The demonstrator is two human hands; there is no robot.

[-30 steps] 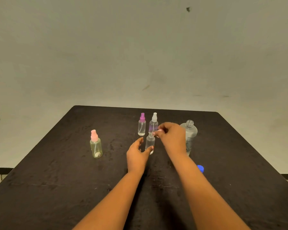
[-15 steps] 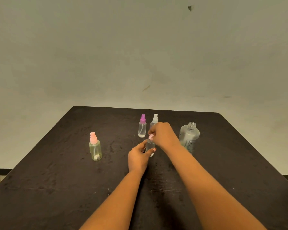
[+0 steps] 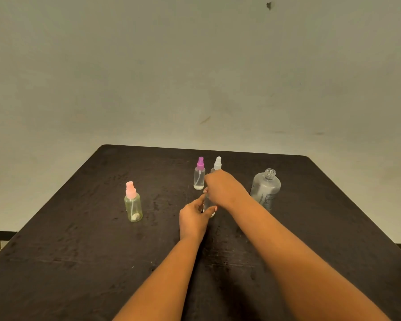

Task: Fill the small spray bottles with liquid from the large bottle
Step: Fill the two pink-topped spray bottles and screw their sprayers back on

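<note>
While my left hand (image 3: 193,220) is gripping the small bottle (image 3: 209,206), my right hand (image 3: 225,188) is now clamping onto its top. Probably I am capping it after filling.

Dim, even, greenish light is filling the scene. The wall (image 3: 195,66) is rendering flat and faintly mottled. The dark table (image 3: 56,251) is absorbing most light, returning only a weak sheen; shadows on it are reading soft. The wide-angle lens is bowing the table edges. The left hand (image 3: 192,220) and right hand (image 3: 222,188) are appearing slightly blurred, and the small clear bottle (image 3: 208,204) between them is blending into the dark surface.
</note>
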